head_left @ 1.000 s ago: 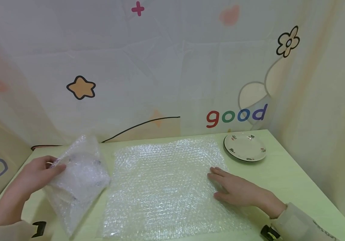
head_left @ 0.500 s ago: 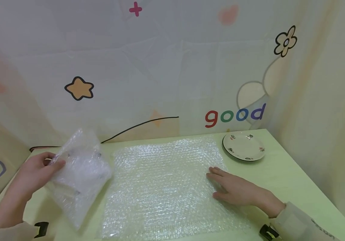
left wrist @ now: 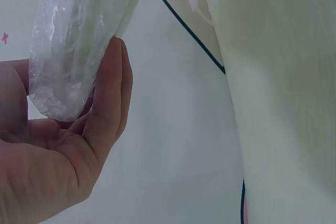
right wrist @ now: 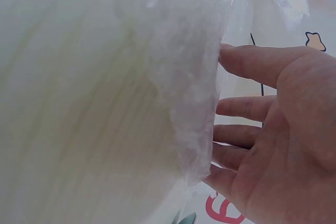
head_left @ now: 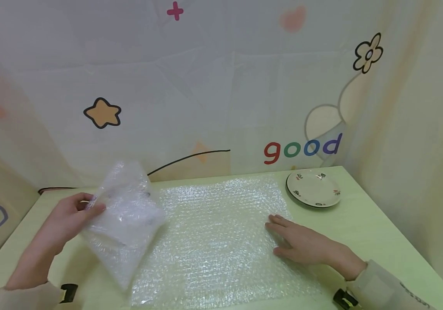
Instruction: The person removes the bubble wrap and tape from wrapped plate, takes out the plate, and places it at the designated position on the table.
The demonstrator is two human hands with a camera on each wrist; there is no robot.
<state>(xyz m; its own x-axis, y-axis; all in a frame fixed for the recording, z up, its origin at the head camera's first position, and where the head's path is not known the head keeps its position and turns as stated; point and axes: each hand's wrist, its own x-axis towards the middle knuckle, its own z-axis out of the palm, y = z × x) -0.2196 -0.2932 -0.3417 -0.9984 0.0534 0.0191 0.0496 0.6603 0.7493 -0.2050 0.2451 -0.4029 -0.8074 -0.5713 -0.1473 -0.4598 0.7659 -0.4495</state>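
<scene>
Head view: at the lower left of the frame, the left hand (head_left: 70, 217) pinches a bubble-wrapped bundle (head_left: 124, 219) by its left side, tilted and raised off the table (head_left: 376, 245); the left wrist view shows one end between thumb and fingers. At lower right, the right hand (head_left: 303, 243) grasps nothing, its fingers extended, touching the right edge of a flat sheet of bubble wrap (head_left: 213, 245).

The bundle looks finished, judging by its folded layers; faint dark marks inside suggest a plate. Left to do, as far as things show: the sheet lies spread at lower centre with nothing on it, and the plate (head_left: 312, 187) right of centre is bare. Whether another lies beneath it, I cannot tell.

The word "good" (head_left: 303, 148) reads in coloured letters on the backdrop (head_left: 190, 99), right of centre. Dark lettering on the right sleeve (head_left: 380, 284) is illegible; no brand is readable.
</scene>
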